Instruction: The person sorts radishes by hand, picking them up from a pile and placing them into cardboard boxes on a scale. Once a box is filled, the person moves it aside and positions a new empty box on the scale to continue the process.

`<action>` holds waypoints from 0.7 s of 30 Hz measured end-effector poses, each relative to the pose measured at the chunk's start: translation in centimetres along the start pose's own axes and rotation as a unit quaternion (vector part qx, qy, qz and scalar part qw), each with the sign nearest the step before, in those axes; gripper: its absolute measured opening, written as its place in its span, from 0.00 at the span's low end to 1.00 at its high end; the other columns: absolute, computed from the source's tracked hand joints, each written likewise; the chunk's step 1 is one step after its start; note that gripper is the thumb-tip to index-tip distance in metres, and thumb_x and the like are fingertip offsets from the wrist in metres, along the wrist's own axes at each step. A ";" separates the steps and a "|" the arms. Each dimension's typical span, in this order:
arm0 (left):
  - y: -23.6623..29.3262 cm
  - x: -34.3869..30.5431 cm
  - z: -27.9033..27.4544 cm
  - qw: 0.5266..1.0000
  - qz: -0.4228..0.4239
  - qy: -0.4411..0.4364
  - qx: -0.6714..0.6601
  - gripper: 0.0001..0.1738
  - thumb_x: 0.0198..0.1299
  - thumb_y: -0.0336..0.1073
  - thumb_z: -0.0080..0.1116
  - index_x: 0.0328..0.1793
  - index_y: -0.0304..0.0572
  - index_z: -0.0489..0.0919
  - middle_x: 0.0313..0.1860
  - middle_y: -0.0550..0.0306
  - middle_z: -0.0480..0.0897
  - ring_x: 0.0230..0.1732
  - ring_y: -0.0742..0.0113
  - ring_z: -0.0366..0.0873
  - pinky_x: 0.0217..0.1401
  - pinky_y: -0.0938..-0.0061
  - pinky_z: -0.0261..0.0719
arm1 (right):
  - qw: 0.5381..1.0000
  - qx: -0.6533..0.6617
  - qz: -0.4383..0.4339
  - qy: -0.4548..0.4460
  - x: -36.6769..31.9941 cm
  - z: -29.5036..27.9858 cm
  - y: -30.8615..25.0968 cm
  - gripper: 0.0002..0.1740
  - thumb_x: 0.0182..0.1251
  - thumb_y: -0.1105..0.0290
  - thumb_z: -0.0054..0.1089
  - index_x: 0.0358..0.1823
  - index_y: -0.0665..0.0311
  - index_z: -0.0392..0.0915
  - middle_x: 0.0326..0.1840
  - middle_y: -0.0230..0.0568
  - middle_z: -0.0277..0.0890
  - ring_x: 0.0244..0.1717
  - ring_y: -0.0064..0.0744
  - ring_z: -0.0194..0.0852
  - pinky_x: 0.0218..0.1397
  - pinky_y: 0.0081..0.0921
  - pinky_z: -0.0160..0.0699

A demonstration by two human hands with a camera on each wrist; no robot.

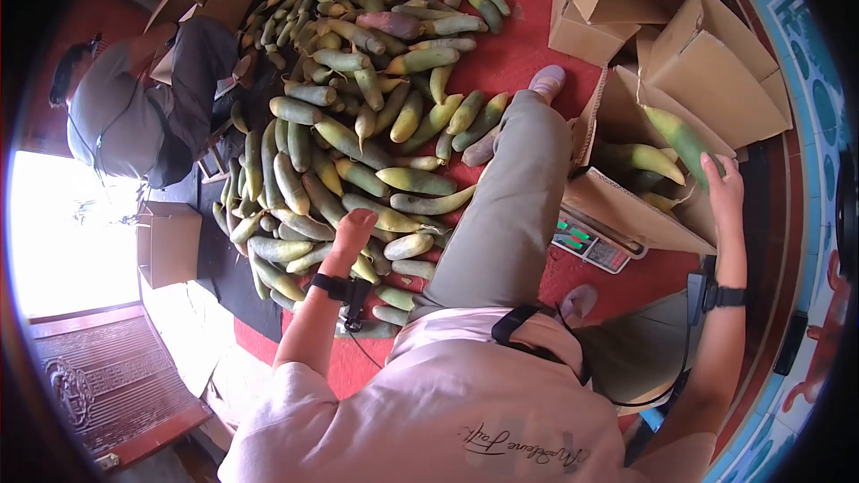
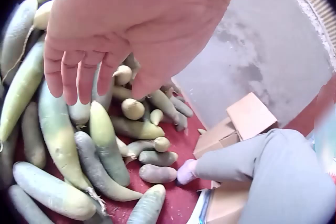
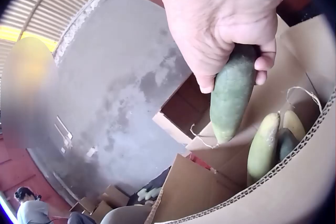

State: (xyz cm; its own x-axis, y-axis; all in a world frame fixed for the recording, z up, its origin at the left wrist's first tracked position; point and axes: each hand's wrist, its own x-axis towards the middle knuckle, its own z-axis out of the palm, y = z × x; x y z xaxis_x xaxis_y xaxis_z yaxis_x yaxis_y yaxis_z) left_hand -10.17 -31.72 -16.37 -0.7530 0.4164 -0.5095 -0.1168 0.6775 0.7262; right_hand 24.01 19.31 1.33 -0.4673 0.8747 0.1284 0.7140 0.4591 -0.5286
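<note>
My right hand (image 1: 727, 192) grips a long green radish (image 1: 673, 134) by its thick end, above an open cardboard box (image 1: 640, 215). In the right wrist view the fingers and thumb wrap the top of this radish (image 3: 231, 98), its thin root tip hanging down. Several green radishes (image 3: 262, 148) lie inside the box. Over the big pile of radishes (image 1: 358, 134) on the left, my left hand (image 1: 355, 228) hovers with nothing in it. The left wrist view shows that hand (image 2: 126, 24) with fingers extended, radishes behind it.
A digital scale (image 1: 608, 257) with lit green digits sits under the box. More cardboard boxes (image 1: 716, 63) stand at the upper right. Another person (image 1: 134, 116) bends down at the left, near a box (image 1: 170, 246). A carved wooden piece (image 1: 107, 385) stands at lower left.
</note>
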 end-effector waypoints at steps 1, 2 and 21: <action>-1.9 0.5 0.0 0.997 0.010 0.028 0.066 0.21 0.59 0.45 0.52 0.47 0.33 0.76 0.38 0.48 0.81 0.41 0.61 0.79 0.47 0.71 0.74 | 1.000 0.001 -0.002 -0.002 0.1 0.2 -0.9 0.27 0.60 0.54 0.58 0.49 0.72 0.73 0.39 0.41 0.77 0.39 0.25 0.73 0.43 0.21 0.69; -3.4 0.8 -0.2 0.990 0.019 0.055 0.131 0.20 0.57 0.45 0.53 0.47 0.34 0.76 0.40 0.46 0.81 0.43 0.57 0.79 0.48 0.69 0.74 | 0.997 0.029 0.062 -0.020 0.0 0.3 -2.3 0.25 0.61 0.56 0.57 0.49 0.71 0.73 0.40 0.41 0.77 0.39 0.25 0.74 0.39 0.20 0.69; -13.7 13.4 -13.5 0.887 -0.181 0.387 0.175 0.40 0.45 0.52 0.62 0.61 0.37 0.65 0.56 0.40 0.73 0.54 0.48 0.73 0.56 0.59 0.71 | 0.996 0.062 0.041 0.057 -8.0 -4.7 4.5 0.08 0.63 0.74 0.52 0.41 0.69 0.75 0.32 0.34 0.74 0.31 0.19 0.72 0.37 0.17 0.72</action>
State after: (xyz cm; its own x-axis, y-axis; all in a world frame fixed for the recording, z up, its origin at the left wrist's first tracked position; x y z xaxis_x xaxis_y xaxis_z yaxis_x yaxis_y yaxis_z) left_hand -27.38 -43.60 -26.89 -0.9423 -0.3152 -0.1128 -0.3348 0.8853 0.3227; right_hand 33.34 15.13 1.88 -0.3432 0.9237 0.1706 0.6744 0.3687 -0.6397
